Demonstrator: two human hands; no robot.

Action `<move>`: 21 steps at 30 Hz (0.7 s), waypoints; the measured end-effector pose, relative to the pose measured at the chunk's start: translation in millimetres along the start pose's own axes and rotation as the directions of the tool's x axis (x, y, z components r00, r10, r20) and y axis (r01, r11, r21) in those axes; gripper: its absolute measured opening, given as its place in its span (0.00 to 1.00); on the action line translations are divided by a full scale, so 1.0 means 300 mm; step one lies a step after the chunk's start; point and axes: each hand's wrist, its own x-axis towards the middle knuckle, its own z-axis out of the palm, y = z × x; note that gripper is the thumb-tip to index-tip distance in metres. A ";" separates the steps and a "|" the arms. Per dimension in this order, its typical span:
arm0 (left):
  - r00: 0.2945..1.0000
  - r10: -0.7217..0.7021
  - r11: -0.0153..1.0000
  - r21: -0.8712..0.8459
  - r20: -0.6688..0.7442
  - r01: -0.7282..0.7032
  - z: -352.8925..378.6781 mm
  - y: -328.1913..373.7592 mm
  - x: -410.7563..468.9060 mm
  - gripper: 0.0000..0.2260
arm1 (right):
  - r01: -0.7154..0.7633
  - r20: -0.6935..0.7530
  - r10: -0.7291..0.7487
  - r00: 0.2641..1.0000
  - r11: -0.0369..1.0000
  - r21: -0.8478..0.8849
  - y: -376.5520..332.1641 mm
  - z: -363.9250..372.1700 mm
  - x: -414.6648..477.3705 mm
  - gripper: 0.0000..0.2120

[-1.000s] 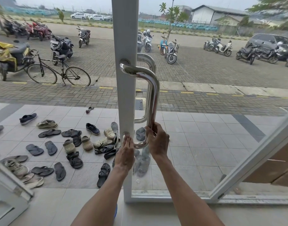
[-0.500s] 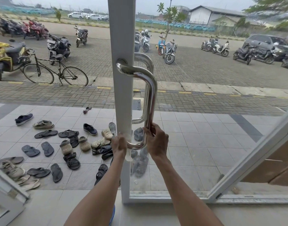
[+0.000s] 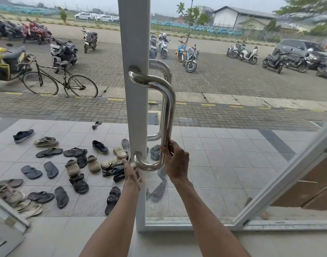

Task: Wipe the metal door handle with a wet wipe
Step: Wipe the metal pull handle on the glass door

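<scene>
The metal door handle [image 3: 168, 115] is standing upright on the white door frame [image 3: 136, 112], its lower bend curving back into the frame right in front of me. My right hand [image 3: 176, 164] is wrapping its fingers around the bar just above that bend. My left hand [image 3: 132, 173] is reaching in just below the lower mount, fingers curled; something pale is peeking out beside them, but I cannot tell whether it is the wipe. Beyond the glass, scattered sandals [image 3: 73, 167] are lying on the tiles.
</scene>
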 end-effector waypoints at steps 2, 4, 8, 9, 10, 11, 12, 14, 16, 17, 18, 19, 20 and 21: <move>0.999 -0.033 0.999 -0.035 0.008 0.034 0.003 0.033 -0.012 0.36 | -0.002 0.000 0.002 1.000 1.000 -0.010 0.000 -0.001 -0.001 0.16; 0.999 -0.048 0.996 -0.079 -0.010 0.047 0.017 0.066 -0.022 0.34 | -0.007 -0.001 0.007 1.000 1.000 -0.016 0.000 0.000 -0.001 0.16; 0.999 -0.048 0.996 -0.081 -0.021 0.046 0.029 0.053 -0.024 0.37 | -0.008 -0.002 0.008 1.000 1.000 -0.027 -0.002 0.000 -0.003 0.16; 0.998 -0.067 0.994 -0.082 -0.004 0.067 0.024 0.033 -0.026 0.38 | -0.007 -0.003 0.007 1.000 0.999 -0.035 -0.002 -0.001 -0.003 0.16; 0.996 -0.086 0.992 -0.089 0.019 0.088 0.017 0.012 -0.029 0.40 | -0.005 -0.004 0.005 1.000 0.999 -0.043 -0.001 -0.002 -0.002 0.16; 0.994 -0.100 0.991 -0.091 0.032 0.103 0.008 0.002 -0.034 0.41 | -0.002 -0.004 0.002 1.000 0.999 -0.046 -0.002 -0.002 -0.002 0.16; 0.994 -0.101 0.990 -0.099 0.039 0.105 0.004 -0.003 -0.038 0.41 | 0.003 -0.006 -0.003 1.000 0.999 -0.049 -0.001 -0.001 -0.002 0.16; 0.997 -0.073 0.990 -0.117 0.027 0.075 0.003 0.011 -0.036 0.42 | 0.013 -0.007 -0.014 1.000 0.998 -0.054 -0.001 0.000 -0.001 0.15; 0.999 -0.011 0.981 -0.193 0.031 0.017 0.003 0.052 -0.028 0.41 | 0.025 -0.008 -0.025 1.000 0.999 -0.041 0.000 0.001 0.000 0.15; 0.999 0.011 0.973 -0.233 0.046 0.000 0.002 0.072 -0.025 0.40 | 0.029 -0.009 -0.030 1.000 0.999 -0.038 0.003 0.003 -0.001 0.15; 0.998 0.017 0.968 -0.251 0.065 0.000 0.000 0.084 -0.025 0.40 | 0.033 -0.010 -0.033 0.999 0.999 -0.040 0.004 0.004 0.000 0.15; 0.997 0.014 0.967 -0.253 0.077 0.006 -0.006 0.086 -0.029 0.39 | 0.038 -0.013 -0.038 0.999 0.998 -0.043 0.004 0.006 -0.002 0.15; 0.997 0.007 0.968 -0.252 0.076 0.013 -0.011 0.078 -0.038 0.37 | 0.042 -0.019 -0.043 0.999 0.998 -0.046 0.003 0.008 -0.003 0.15; 0.998 -0.003 0.966 -0.256 0.068 0.021 -0.014 0.061 -0.048 0.34 | 0.046 -0.025 -0.047 0.999 0.998 -0.050 0.003 0.006 -0.004 0.15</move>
